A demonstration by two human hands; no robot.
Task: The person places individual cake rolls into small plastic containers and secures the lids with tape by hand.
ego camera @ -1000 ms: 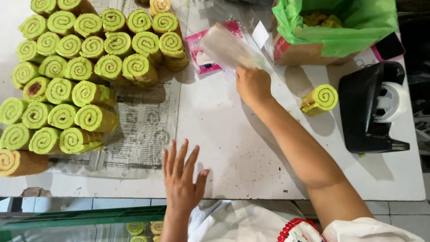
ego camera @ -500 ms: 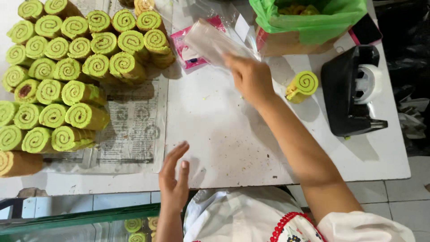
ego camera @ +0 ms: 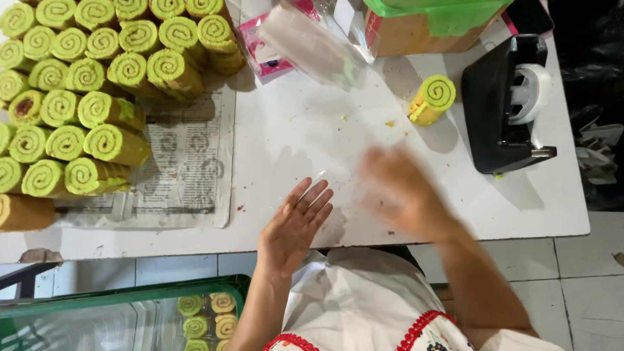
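Head view | clear plastic bag thin, see-through, maybe pinched | left hand grip released | right hand blurred, grip unclear

A black tape dispenser stands on the white table at three o'clock. One green swirl roll lies alone just left of it. At ten o'clock, many such rolls are stacked on newspaper. A green-lined cardboard box sits at twelve o'clock.

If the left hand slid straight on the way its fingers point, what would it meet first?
Probably the clear plastic bag near the table's far edge. The left hand points up and slightly right over bare white tabletop; height is hard to judge.
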